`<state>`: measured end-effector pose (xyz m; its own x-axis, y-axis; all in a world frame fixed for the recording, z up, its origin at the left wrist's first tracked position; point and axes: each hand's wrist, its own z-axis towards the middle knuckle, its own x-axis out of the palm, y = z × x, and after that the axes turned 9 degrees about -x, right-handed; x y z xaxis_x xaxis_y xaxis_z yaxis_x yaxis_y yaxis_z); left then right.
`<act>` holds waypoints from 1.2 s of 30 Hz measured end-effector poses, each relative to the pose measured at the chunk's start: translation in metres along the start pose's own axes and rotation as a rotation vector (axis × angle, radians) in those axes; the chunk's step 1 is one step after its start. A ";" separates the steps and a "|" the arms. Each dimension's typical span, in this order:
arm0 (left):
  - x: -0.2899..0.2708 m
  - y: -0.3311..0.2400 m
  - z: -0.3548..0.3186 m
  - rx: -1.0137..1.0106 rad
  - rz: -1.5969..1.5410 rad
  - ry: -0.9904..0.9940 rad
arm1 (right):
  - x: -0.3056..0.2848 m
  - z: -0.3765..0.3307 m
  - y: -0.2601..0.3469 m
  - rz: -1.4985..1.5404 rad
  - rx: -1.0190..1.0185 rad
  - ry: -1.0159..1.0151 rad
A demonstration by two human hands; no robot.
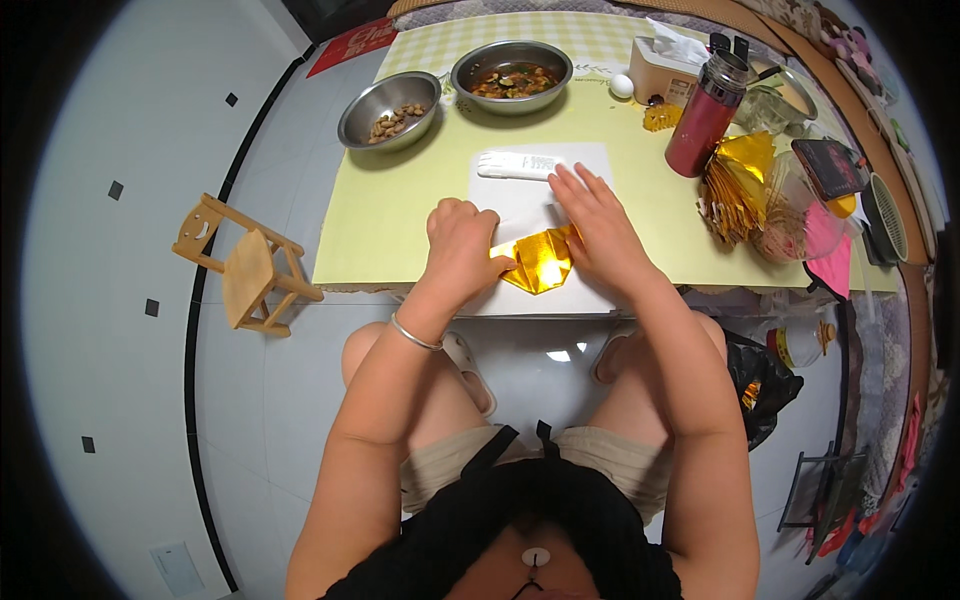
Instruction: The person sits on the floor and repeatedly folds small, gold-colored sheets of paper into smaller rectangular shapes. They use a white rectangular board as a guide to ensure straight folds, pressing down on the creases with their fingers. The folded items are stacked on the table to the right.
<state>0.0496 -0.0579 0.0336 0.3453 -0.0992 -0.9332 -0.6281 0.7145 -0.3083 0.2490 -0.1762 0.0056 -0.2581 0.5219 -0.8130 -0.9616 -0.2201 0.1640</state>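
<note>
A shiny gold foil paper (543,262), folded into a shape with a pointed lower edge, lies on a white sheet (590,296) at the table's near edge. My left hand (460,245) has its fingers curled, and the thumb pinches the foil's left side. On the other side, my right hand (606,232) is stretched out, fingers pointing away from me. Its thumb side touches the foil's right edge. Just beyond both hands rests a long white packet (518,165) with print on it, close to my right fingertips.
Two metal bowls stand at the back: one with peanuts (350,125), one with food in red liquid (512,103). To the right are a red thermos (700,120), a tissue box (655,80), a stack of folded gold foil (735,190) and a plastic tub (790,225). A small wooden chair (250,270) stands left.
</note>
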 end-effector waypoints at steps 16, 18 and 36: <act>0.041 0.002 -0.044 0.297 0.078 -0.126 | 0.008 -0.018 0.003 0.266 -0.044 0.231; 0.045 0.002 -0.057 0.242 0.047 -0.099 | 0.004 -0.021 0.003 0.229 -0.038 0.293; 0.039 0.033 -0.064 0.292 -0.287 -0.216 | -0.010 -0.028 0.005 0.261 -0.029 0.204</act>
<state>-0.0023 -0.0829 -0.0246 0.6336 -0.1968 -0.7482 -0.2741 0.8473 -0.4550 0.2496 -0.2058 -0.0015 -0.4684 0.2695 -0.8414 -0.8617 -0.3495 0.3677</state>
